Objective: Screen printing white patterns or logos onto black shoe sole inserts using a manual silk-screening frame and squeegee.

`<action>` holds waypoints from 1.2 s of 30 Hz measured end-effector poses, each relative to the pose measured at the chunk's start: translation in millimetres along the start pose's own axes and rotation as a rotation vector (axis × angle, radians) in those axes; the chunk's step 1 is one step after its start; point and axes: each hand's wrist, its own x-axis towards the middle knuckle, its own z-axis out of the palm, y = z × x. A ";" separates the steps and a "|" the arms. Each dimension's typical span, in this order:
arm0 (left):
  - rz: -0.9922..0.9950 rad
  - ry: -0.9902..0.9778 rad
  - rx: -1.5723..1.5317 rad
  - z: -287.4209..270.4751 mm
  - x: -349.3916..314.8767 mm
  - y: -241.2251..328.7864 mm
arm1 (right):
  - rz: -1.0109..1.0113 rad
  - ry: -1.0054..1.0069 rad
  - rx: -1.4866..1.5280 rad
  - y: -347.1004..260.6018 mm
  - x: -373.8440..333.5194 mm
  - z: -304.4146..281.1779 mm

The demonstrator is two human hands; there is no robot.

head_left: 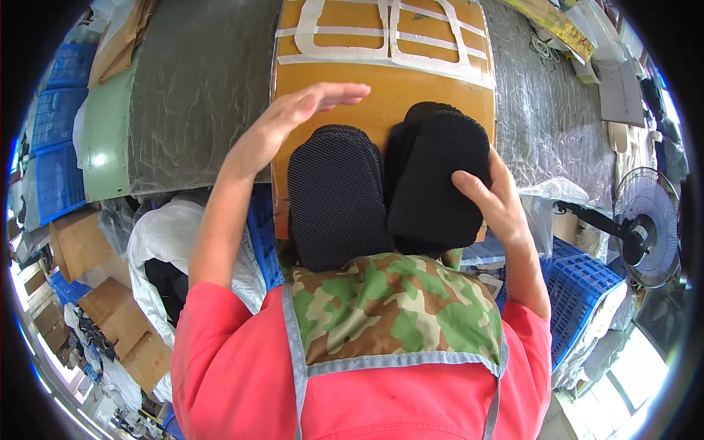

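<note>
Two stacks of black mesh pads with rounded ends lie side by side, close to my camouflage apron [400, 312]. My right hand [500, 202] grips the right-hand stack of pads [440, 180] by its right edge, thumb on top and the other fingers mostly hidden along the side. Several pads there sit slightly out of line, with a lower one showing at the far end. Over the far end of the left-hand stack of pads [337, 194], my left hand [308, 106] is stretched out, fingers straight and holding nothing. Both stacks rest on an orange-brown board [374, 84].
White tape marks two rounded outlines [389, 55] on the board's far part. Dark plastic-covered surfaces [202, 95] flank it. Blue crates [579, 293] and a black fan [645, 227] stand at right; a white sack [165, 238], cardboard boxes [125, 323] and blue baskets [62, 117] at left.
</note>
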 end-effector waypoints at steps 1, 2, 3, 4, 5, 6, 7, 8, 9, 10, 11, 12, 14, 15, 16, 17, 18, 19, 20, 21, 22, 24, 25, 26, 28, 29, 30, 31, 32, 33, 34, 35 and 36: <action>0.003 -0.081 0.029 -3.9 10.9 2.5 | -0.130 0.013 -0.359 1.4 -0.7 -5.0; 0.002 -0.081 0.024 -4.7 22.8 1.4 | -0.259 0.023 -0.719 2.5 -1.2 -7.6; 0.008 -0.169 0.112 -3.2 36.2 -0.3 | -0.203 0.055 -0.633 -1.0 -4.5 -1.4; 0.022 -0.266 0.197 -0.3 51.2 -2.4 | -0.197 0.065 -0.636 2.2 -8.9 -0.9; 0.009 -0.312 0.225 6.2 64.8 -2.3 | -0.161 0.083 -0.271 12.3 -13.0 -1.2; 0.016 -0.322 0.225 13.8 76.1 -1.5 | -0.127 0.097 0.096 25.2 -16.2 -2.3; -0.083 -0.377 0.346 22.6 90.2 1.8 | -0.085 0.116 0.105 46.3 -20.1 -14.7; -0.185 -0.424 0.471 29.0 99.1 4.1 | -0.048 0.126 0.269 54.9 -27.3 -10.8; -0.238 -0.438 0.492 35.5 100.9 3.2 | -0.002 0.152 0.405 63.1 -34.5 -6.9; -0.234 -0.454 0.492 40.5 102.3 3.7 | 0.048 0.183 0.543 69.4 -43.7 -3.0; -0.228 -0.500 0.474 44.4 102.2 7.0 | 0.072 0.240 0.513 71.1 -52.4 8.1; -0.224 -0.544 0.457 48.1 100.4 10.8 | 0.061 0.249 0.580 69.5 -58.9 17.1; -0.257 -0.716 0.403 49.9 92.9 38.7 | 0.068 0.280 0.754 75.7 -69.7 25.8; -0.157 -0.684 0.468 53.3 84.1 37.6 | -0.024 0.247 0.476 79.1 -73.4 23.7; -0.062 -0.641 0.532 56.9 74.7 37.8 | 0.062 0.274 0.166 83.8 -75.3 21.2; -0.113 -0.627 0.569 58.1 70.6 43.8 | 0.112 0.284 0.149 83.4 -77.7 19.9; -0.119 -0.631 0.572 54.0 71.8 42.5 | 0.162 0.292 0.130 77.5 -77.5 18.3; -0.098 -0.560 0.494 44.3 73.4 39.5 | 0.078 0.266 0.194 74.0 -71.3 14.9; -0.078 -0.486 0.421 34.1 75.1 35.9 | -0.008 0.236 0.260 69.8 -65.0 11.1; -0.042 -0.390 0.365 20.7 71.9 30.2 | 0.041 0.377 0.588 56.5 -65.0 20.8; -0.003 -0.299 0.308 8.3 67.9 24.7 | 0.015 0.365 0.517 52.5 -60.7 14.7; 0.052 -0.173 0.296 -7.9 48.5 25.0 | -0.110 0.278 0.578 70.4 -61.4 -1.3; -0.002 -0.088 0.281 -13.2 33.6 24.5 | -0.110 0.282 0.579 61.6 -61.8 1.3; -0.061 0.001 0.269 -14.3 18.3 23.7 | -0.116 0.254 0.471 45.9 -60.8 6.8; -0.101 0.077 0.236 -5.8 -12.4 19.7 | -0.152 0.260 0.194 34.8 -55.2 11.1; -0.141 0.155 0.203 0.6 -27.0 15.4 | -0.185 0.271 0.015 31.2 -49.1 12.4; -0.184 0.210 0.118 11.2 -36.5 12.1 | -0.218 0.280 -0.166 26.3 -43.8 13.0; -0.129 0.216 0.077 16.3 -44.5 4.5 | -0.219 0.262 -0.169 20.8 -37.6 12.1; -0.073 0.219 0.039 21.9 -51.2 -2.3 | -0.313 0.180 -0.390 16.2 -32.2 10.3; -0.079 0.245 -0.009 29.8 -55.1 -9.0 | -0.408 0.096 -0.611 13.9 -25.9 9.6; -0.085 0.271 -0.056 38.9 -55.7 -12.2 | -0.413 0.081 -0.610 14.6 -17.8 10.0; -0.097 0.281 -0.065 49.1 -52.5 -10.8 | -0.447 -0.006 -0.577 16.3 -9.4 10.6; -0.096 0.292 -0.065 53.2 -51.3 -12.1 | -0.480 -0.091 -0.544 18.8 -1.8 11.1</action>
